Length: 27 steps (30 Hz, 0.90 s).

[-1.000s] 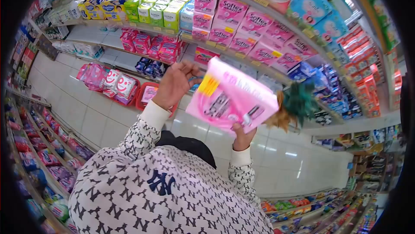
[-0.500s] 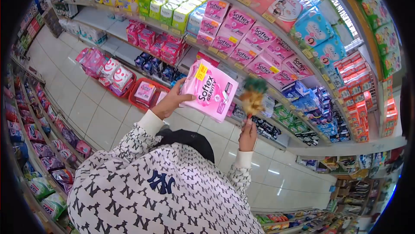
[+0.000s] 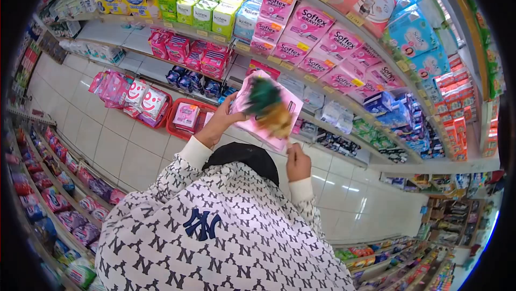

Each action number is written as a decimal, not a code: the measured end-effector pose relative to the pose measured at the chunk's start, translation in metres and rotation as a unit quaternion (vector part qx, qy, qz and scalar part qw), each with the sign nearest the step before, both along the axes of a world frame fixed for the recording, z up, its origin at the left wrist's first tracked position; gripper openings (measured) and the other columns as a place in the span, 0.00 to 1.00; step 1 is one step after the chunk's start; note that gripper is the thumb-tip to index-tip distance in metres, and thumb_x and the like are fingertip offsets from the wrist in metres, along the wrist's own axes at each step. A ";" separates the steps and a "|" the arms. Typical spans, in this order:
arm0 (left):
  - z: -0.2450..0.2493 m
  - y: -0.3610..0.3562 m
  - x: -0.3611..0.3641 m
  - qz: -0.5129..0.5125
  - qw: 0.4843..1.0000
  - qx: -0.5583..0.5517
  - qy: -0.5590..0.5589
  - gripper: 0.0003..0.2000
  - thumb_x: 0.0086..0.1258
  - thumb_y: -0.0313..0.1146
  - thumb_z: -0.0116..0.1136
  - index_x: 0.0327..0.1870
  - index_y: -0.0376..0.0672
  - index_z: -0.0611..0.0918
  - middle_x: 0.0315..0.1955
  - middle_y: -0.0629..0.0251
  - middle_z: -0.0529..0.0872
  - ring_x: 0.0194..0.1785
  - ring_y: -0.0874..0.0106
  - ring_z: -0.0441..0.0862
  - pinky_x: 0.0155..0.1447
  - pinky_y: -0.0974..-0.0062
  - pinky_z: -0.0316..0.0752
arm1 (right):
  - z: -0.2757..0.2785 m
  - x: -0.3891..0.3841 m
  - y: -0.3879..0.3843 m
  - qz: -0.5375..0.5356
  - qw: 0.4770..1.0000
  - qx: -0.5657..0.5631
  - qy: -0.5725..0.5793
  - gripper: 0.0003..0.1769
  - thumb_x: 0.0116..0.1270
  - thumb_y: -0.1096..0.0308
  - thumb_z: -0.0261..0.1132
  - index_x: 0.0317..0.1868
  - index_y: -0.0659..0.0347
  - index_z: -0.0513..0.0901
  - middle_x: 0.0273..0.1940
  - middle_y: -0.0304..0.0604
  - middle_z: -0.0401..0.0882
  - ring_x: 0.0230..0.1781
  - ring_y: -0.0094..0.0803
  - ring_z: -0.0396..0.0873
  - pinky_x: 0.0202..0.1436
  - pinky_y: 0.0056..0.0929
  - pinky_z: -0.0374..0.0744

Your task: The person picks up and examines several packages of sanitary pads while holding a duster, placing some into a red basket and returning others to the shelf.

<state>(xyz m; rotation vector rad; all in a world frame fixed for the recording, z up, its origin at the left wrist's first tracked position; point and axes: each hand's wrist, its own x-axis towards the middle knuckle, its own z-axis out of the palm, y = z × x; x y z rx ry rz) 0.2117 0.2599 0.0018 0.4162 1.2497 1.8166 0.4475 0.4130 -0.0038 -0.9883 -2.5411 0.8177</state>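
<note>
My left hand (image 3: pixel 219 121) is reaching forward, fingers wrapping the pack (image 3: pixel 255 130) at its left edge. My right hand (image 3: pixel 298 163) is curling closed around the duster (image 3: pixel 267 105), whose blurred head is covering the pack's face ahead-left of that grip.

Green Kotex packs (image 3: pixel 203 12), tiled floor (image 3: pixel 124 143)

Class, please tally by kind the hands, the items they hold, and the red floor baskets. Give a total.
Hands (left hand, right hand): 2
Pink pack, in the left hand: 1
Feather duster, in the right hand: 1
Red baskets on the floor: 2
Total: 6
</note>
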 end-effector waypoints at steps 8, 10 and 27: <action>-0.008 -0.016 -0.033 0.107 0.986 0.017 -0.125 0.40 0.57 0.26 0.66 0.70 0.35 0.57 0.58 0.56 0.74 0.60 0.70 0.74 0.65 0.72 0.67 | 0.013 -0.030 -0.053 -0.013 0.997 -0.071 -0.042 0.11 0.71 0.63 0.57 0.34 0.61 0.77 0.30 0.61 0.77 0.35 0.59 0.79 0.36 0.46 0.76; -0.008 -0.014 -0.038 0.117 0.990 0.019 -0.070 0.39 0.57 0.25 0.66 0.70 0.35 0.57 0.60 0.54 0.71 0.62 0.67 0.73 0.66 0.71 0.67 | -0.035 -0.033 -0.030 -0.043 0.997 -0.051 0.035 0.12 0.72 0.64 0.54 0.32 0.62 0.76 0.28 0.57 0.77 0.30 0.55 0.78 0.34 0.43 0.75; 0.013 -0.043 -0.036 0.028 0.990 0.107 -0.092 0.43 0.56 0.31 0.62 0.73 0.37 0.52 0.68 0.56 0.63 0.71 0.67 0.61 0.73 0.70 0.54 | -0.020 -0.074 0.001 0.061 0.721 -0.620 0.304 0.46 0.65 0.36 0.58 0.72 0.59 0.57 0.52 0.42 0.78 0.12 0.10 0.57 0.11 0.12 0.53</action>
